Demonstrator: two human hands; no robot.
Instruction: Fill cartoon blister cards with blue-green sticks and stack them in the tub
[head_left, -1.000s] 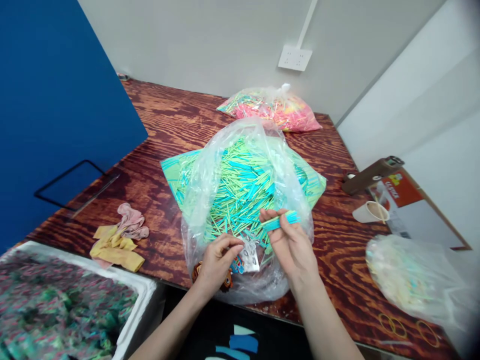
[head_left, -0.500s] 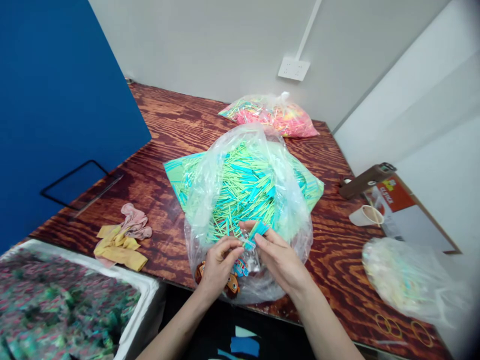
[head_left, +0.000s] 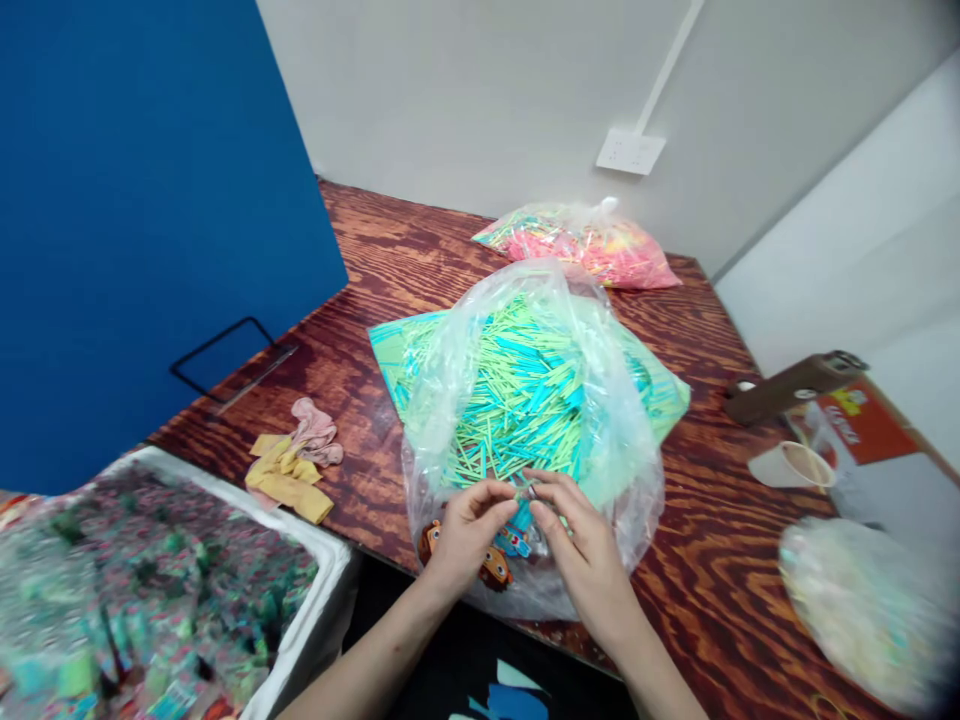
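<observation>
Both hands (head_left: 525, 520) now together, sticks (head_left: 525, 490) lowered.

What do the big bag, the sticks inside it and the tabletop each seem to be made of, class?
Bag: thin clear plastic film, glossy and crinkled. Sticks: probably paper or plastic, matte green and blue; too small to tell. Tabletop: plywood, by its bold swirling grain, stained reddish-brown with a slight sheen.
</observation>
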